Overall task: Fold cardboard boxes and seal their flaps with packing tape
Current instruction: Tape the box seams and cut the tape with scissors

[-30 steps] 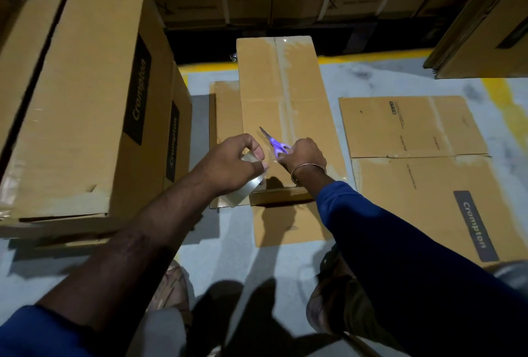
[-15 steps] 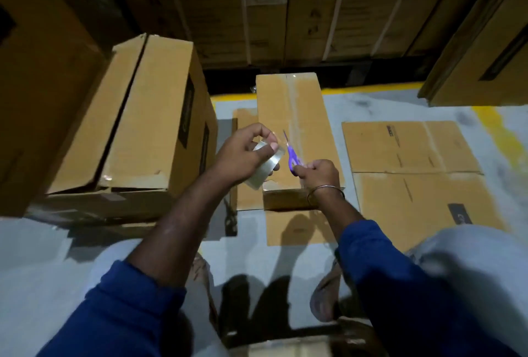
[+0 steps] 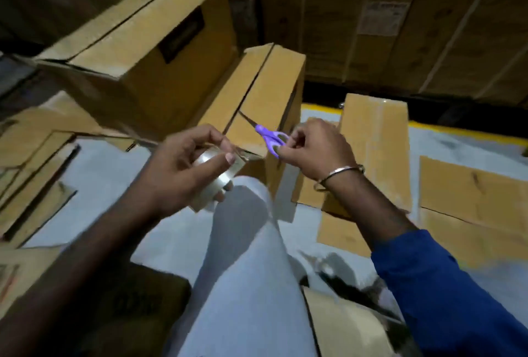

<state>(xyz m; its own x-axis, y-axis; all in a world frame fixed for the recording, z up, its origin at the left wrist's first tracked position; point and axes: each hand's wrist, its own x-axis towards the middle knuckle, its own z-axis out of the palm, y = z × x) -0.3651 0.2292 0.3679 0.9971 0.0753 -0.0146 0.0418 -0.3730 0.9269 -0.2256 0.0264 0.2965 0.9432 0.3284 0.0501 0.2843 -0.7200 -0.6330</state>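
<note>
Left hand [image 3: 183, 168] grips a clear tape roll [image 3: 220, 173], right hand [image 3: 311, 151] holds purple-handled scissors [image 3: 268, 136], both raised above a grey floor [image 3: 108, 173] with cardboard boxes [image 3: 148, 51] stacked beyond.

A warehouse or packing floor. Beyond the hands, a wall of large stacked cartons [image 3: 371, 19] carries printed labels and strapping bands. Brown boxes [image 3: 137, 51] with black label panels are piled ahead and to the left of the hands, and flattened cardboard sheets [image 3: 471, 185] lie to their right on a grey concrete floor [image 3: 445, 145] marked with a yellow painted line [image 3: 457, 129].
</note>
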